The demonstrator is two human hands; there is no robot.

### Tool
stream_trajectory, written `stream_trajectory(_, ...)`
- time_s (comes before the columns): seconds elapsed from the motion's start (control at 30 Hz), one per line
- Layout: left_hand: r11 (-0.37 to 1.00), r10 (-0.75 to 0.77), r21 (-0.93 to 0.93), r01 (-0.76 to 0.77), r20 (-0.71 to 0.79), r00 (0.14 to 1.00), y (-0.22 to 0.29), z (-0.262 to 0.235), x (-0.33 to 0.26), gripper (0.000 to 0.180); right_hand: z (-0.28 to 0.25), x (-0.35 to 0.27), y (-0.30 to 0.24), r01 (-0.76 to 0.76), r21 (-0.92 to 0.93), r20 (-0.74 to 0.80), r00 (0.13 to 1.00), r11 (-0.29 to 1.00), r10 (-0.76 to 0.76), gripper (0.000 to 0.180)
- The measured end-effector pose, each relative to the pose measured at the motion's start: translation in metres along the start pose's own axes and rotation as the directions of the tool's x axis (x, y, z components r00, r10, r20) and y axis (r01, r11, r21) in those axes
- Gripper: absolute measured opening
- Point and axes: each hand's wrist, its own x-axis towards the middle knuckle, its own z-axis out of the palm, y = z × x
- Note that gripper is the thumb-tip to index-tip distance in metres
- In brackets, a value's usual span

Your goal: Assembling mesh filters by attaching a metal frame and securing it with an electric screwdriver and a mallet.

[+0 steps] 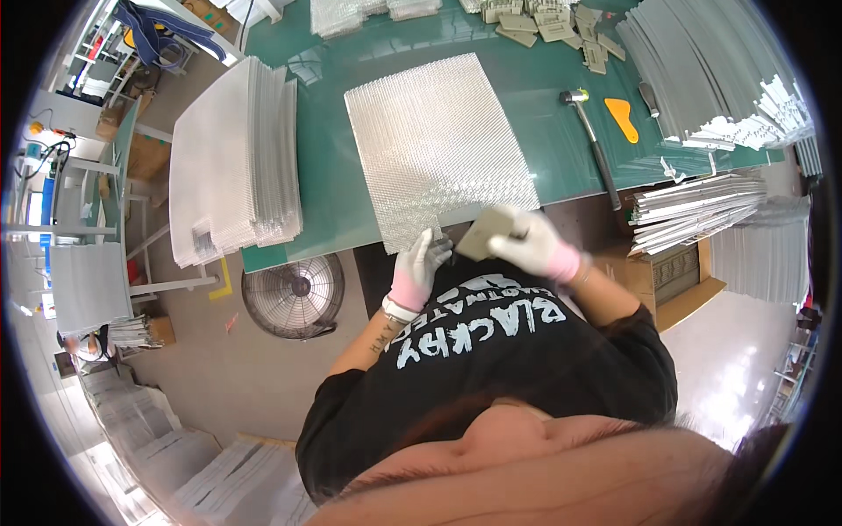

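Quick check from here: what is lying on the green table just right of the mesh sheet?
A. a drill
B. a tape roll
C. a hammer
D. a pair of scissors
C: a hammer lies on the table right of the mesh sheet, its head toward the far side, with an orange scraper beside it.

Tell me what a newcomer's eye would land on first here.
First comes the square silvery honeycomb-mesh panel lying on the green worktable, its near edge overhanging toward the person. There the white-gloved left hand pinches the panel's corner, while the white-gloved right hand holds a flat grey-beige block against that edge. To the left stands a tall stack of similar white mesh sheets.
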Motion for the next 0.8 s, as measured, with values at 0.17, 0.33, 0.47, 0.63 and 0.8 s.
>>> stream_trajectory(0.17,0.748,0.331,0.515,-0.418,0.257,0.908,-0.018,-0.020,0.002,0.029,0.065,-0.033,0.083,-0.499,0.444,0.179,0.863,0.744,0.473,0.027)
stream_trajectory(0.33,0.948,0.188,0.233,-0.215,0.131,0.973,-0.031,-0.021,0.002,0.039,0.073,-0.020,0.088,-0.310,0.811,0.102,0.910,0.496,0.402,0.027)
stream_trajectory(0.47,0.951,0.181,0.235,-0.199,0.098,0.979,-0.033,-0.024,-0.002,0.037,0.075,-0.015,0.079,-0.327,0.752,0.044,0.891,0.572,0.452,0.027)
stream_trajectory(0.63,0.894,0.094,0.419,-0.157,0.167,0.981,-0.027,-0.016,-0.003,0.030,0.069,-0.008,0.079,-0.345,0.534,0.053,0.925,0.772,0.376,0.026)
stream_trajectory(0.8,0.849,0.159,0.456,-0.268,0.264,0.951,-0.030,-0.018,0.001,0.026,0.077,-0.008,0.086,-0.195,0.557,-0.431,0.763,0.807,0.482,0.024)
